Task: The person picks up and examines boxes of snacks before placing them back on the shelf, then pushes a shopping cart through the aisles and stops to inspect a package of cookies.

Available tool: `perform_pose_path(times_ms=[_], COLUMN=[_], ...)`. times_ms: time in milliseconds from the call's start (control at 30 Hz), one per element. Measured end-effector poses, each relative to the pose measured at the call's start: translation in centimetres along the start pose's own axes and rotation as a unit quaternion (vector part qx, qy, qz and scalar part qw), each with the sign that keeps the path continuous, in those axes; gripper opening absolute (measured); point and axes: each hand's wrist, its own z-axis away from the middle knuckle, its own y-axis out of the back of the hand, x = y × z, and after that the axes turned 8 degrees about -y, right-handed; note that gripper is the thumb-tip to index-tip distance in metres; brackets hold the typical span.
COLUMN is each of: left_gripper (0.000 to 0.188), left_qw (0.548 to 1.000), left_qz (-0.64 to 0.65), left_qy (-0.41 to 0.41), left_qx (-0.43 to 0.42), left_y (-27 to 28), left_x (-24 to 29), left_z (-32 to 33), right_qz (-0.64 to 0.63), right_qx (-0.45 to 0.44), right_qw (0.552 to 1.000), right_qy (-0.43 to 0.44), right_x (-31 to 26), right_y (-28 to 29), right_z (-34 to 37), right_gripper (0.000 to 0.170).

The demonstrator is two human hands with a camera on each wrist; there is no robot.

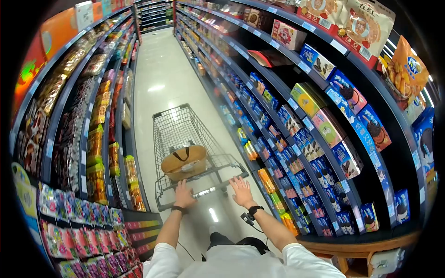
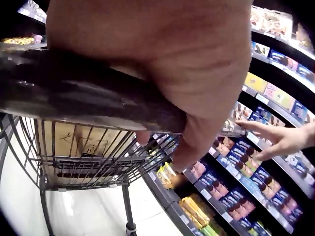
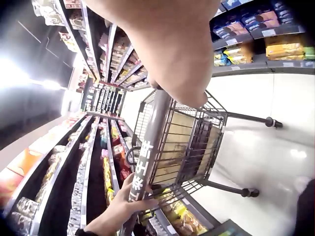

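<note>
A wire shopping cart (image 1: 160, 127) stands in front of the person in the aisle. Its dark handle (image 3: 156, 115) carries white lettering. The left hand (image 1: 184, 194) grips the handle's left part, with thumb and fingers curled round it in the right wrist view. Toward the handle's right end, the right hand (image 1: 241, 192) rests with fingers spread and fairly straight. In the left wrist view that hand's fingers reach the bar while its thumb hangs apart below. A tan bag (image 1: 184, 166) with dark handles sits at the cart's near end.
Shelves of blue biscuit boxes (image 1: 320, 169) line the right side, close to the cart. Packaged snacks (image 1: 97, 139) fill the left shelves, with hanging pouches (image 1: 83, 241) nearer. Pale floor (image 1: 157, 60) runs ahead between them. A wooden ledge (image 1: 357, 245) juts out at lower right.
</note>
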Motion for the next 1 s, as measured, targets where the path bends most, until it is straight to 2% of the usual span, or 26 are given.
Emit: perform_pose_path(times_ms=[67,200,300,433,467,567,600,667,700,733,800,833,867,900,933,1000], left_gripper=[0.037,0.029,0.032,0.038,0.041,0.042,0.035,0.037,0.046,0.068,0.087,0.101,0.092,0.087,0.083,0.075], left_qw=[0.999,0.999,0.999,1.0,0.999,0.999,0.996,0.985,0.977,0.957,0.972,0.989,0.997,0.996,0.993,0.992], left_qz=[-0.004,-0.009,0.015,0.001,0.018,-0.013,-0.046,-0.106,-0.133,-0.183,-0.147,-0.062,-0.049,-0.068,-0.084,-0.055], left_qy=[-0.011,-0.029,-0.031,-0.013,-0.035,-0.033,-0.003,0.042,0.064,0.063,0.022,0.012,-0.049,-0.053,-0.057,-0.091], left_qx=[0.038,0.045,0.039,0.018,0.022,-0.037,-0.078,-0.13,-0.152,-0.216,-0.184,-0.131,-0.013,0.023,0.062,0.07], left_y=[0.6,2.8,3.8,4.3,4.2,4.0,4.2,3.9,3.6,4.5,5.2,4.0,1.9,2.2,2.7,1.0], left_x=[-1.5,-3.1,-3.9,-4.1,-4.8,-6.5,-6.1,-6.2,-6.1,-4.6,-1.2,-1.2,-1.1,1.7,5.7,8.4], left_z=[-2.3,-5.5,-7.5,-9.7,-10.2,-11.8,-12.4,-13.9,-14.6,-15.2,-15.8,-17.1,-17.5,-17.4,-18.0,-20.3], right_qz=[-0.009,-0.105,-0.111,-0.188,-0.203,-0.233,-0.241,-0.254,-0.265,-0.275,-0.27,-0.26,-0.25,-0.297,-0.293,-0.284], right_qx=[0.004,0.004,0.046,0.101,0.109,0.129,0.138,0.161,0.171,0.179,0.21,0.226,0.24,0.213,0.224,0.24], right_qw=[1.0,0.99,0.977,0.944,0.935,0.908,0.9,0.88,0.872,0.864,0.855,0.853,0.852,0.831,0.825,0.817], right_qy=[-0.023,-0.098,-0.175,-0.25,-0.269,-0.323,-0.337,-0.367,-0.375,-0.382,-0.39,-0.391,-0.392,-0.421,-0.428,-0.441], right_x=[1.1,5.8,8.8,12.9,13.6,15.7,16.5,17.7,18.5,19.2,20.7,21.5,22.2,22.8,23.8,25.3], right_y=[-1.1,-2.5,-2.7,-3.4,-3.0,-2.7,-2.7,-3.2,-3.3,-3.2,-3.2,-3.3,-3.5,-2.0,-1.9,-1.4], right_z=[0.1,2.7,6.1,10.4,11.5,14.1,14.4,15.2,15.5,15.7,16.1,16.2,16.2,16.1,15.9,15.7], right_gripper=[0.079,0.069,0.06,0.048,0.046,0.041,0.041,0.038,0.037,0.037,0.035,0.035,0.035,0.035,0.035,0.035])
